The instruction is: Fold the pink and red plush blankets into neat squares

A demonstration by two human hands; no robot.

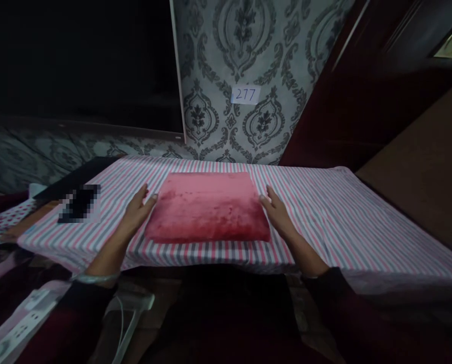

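A rectangular pink-red velvety piece (209, 207), a cushion or a folded cloth, lies flat on the striped cloth (324, 212) that covers the table. Its near part looks darker red than its far part. My left hand (138, 208) is open at its left side, thumb close to the edge and fingers pointing forward. On the opposite side, my right hand (278, 210) is also open, with its thumb by the right edge. Whether either thumb touches the fabric I cannot tell. Neither hand grips anything.
A blurred-out dark object (80, 203) lies on the table's left part. Behind stand a large dark screen (78, 60) and a patterned wall with a paper (245, 94) reading 277. A white power strip (17, 328) is at the lower left. Dark red wooden furniture (347, 101) rises at right.
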